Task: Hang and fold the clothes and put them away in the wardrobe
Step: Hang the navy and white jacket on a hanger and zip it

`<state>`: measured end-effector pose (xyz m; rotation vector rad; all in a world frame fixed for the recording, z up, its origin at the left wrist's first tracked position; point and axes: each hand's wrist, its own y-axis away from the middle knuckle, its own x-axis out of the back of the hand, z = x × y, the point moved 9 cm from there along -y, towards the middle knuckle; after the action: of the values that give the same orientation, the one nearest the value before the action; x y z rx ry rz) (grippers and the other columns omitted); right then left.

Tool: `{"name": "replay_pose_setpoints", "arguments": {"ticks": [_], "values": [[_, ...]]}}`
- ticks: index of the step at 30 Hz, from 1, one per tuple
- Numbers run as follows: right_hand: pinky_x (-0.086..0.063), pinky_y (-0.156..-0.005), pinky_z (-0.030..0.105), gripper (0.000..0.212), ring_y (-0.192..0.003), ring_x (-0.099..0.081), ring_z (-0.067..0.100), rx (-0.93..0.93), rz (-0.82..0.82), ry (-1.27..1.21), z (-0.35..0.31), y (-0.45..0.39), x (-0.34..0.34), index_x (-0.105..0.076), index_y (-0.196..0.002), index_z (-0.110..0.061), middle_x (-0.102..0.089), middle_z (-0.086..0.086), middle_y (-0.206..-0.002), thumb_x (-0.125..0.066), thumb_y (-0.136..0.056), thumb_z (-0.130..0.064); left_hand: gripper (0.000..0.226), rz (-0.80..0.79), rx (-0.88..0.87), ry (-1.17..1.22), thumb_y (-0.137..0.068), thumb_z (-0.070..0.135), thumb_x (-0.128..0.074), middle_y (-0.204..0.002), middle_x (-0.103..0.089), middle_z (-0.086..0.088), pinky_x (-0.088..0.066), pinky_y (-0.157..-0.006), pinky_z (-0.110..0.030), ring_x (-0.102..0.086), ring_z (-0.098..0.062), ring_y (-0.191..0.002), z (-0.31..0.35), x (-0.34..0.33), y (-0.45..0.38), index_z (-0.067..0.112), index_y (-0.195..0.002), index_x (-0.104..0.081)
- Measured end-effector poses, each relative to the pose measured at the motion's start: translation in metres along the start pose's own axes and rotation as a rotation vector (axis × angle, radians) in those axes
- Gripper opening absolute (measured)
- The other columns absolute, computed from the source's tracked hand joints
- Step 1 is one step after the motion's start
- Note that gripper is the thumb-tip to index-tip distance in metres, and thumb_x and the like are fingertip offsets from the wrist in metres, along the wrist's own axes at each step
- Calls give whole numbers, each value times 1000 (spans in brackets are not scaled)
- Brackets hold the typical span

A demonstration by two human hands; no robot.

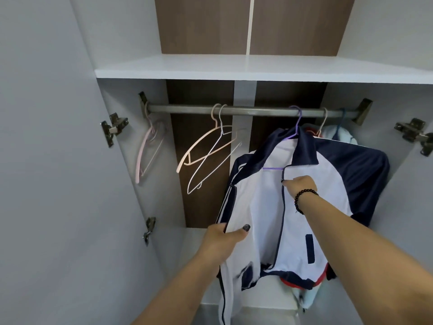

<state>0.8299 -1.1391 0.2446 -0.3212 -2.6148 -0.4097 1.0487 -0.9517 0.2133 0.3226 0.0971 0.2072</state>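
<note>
Wardrobe rail (253, 110): smooth white-and-navy jacket (264, 207), gripped.

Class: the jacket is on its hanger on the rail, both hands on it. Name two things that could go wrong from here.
1. The jacket is unzipped; the left hand tugging its edge could slide it off the purple hanger.
2. Pulling might unhook that hanger from the rail, while the right hand grips only the front edge.

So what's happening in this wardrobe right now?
A person is hanging up a white and navy zip-up jacket. It already sits on a purple wire hanger hooked over the metal rail. The left hand grips the jacket's left front edge, while the right hand pinches the zipper edge near the collar. Empty pink and white hangers hang to the left.
</note>
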Motion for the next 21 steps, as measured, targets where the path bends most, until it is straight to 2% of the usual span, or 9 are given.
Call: {"name": "replay_pose_setpoints", "arguments": {"ticks": [3,6,9,11,12,15,17,18,21], "values": [[-47,-85,34,56,-110,-55,32,66,137,-70,-4,-5,13,-51,-120,-8,-50,10,-125,-77,-77,-31,12,-20,-7,-25,-80,26,-80,-79,-76,6,-54,-60,-17,-72,-9,-72,2,3,0,16,-86,-74],[-48,-94,49,79,-115,-51,36,-10,180,-82,-4,-24,5,-43,-127,-8,-44,15,-131,-81,-69,-45,12,2,12,-57,-78,28,-81,-76,-75,9,-55,-60,-17,-71,-6,-69,8,6,-16,20,-82,-73],[-46,-94,47,92,-117,-50,38,-126,179,-100,3,-44,-10,-37,-133,-5,-43,16,-133,-79,-66,-53,9,-14,10,-67,-79,27,-80,-74,-75,8,-54,-58,-15,-71,-6,-66,10,0,-29,21,-77,-73],[-44,-91,44,82,-113,-51,35,-194,178,-127,10,-59,-16,-41,-131,-5,-47,15,-131,-74,-72,-52,12,-33,14,-86,-80,28,-79,-82,-76,5,-55,-64,-17,-72,-10,-75,7,-4,-37,18,-85,-76],[-45,-87,41,69,-108,-54,33,-203,177,-118,12,-67,-17,-48,-126,-5,-52,15,-127,-70,-77,-48,16,-42,24,-97,-80,30,-79,-87,-77,2,-57,-69,-20,-73,-14,-81,6,-6,-40,17,-90,-76],[-48,-82,37,29,-93,-58,33,-145,164,-161,19,-88,-22,-60,-103,-7,-63,11,-99,-55,-86,-30,24,-26,65,-124,-80,30,-79,-100,-74,-11,-55,-86,-33,-71,-26,-93,-4,-8,-50,11,-94,-76],[-46,-72,33,14,-77,-53,29,-92,218,-233,24,-92,-20,-55,-78,-12,-54,3,-72,-54,-84,-24,24,30,35,-163,-81,31,-78,-98,-74,-11,-56,-78,-28,-71,-20,-84,-5,-3,-54,10,-93,-75],[-44,-66,29,18,-70,-49,26,-56,249,-259,25,-91,-18,-48,-67,-14,-47,0,-63,-54,-82,-20,23,56,6,-198,-82,32,-77,-93,-75,-8,-54,-71,-24,-69,-14,-77,-4,0,-56,12,-93,-73],[-36,-49,18,29,-56,-36,17,45,308,-362,35,-80,-19,-31,-60,-20,-36,-4,-60,-47,-78,-5,18,73,-50,-215,-86,33,-72,-69,-67,7,-47,-56,-16,-59,-3,-59,-3,5,-59,14,-87,-71]]}}
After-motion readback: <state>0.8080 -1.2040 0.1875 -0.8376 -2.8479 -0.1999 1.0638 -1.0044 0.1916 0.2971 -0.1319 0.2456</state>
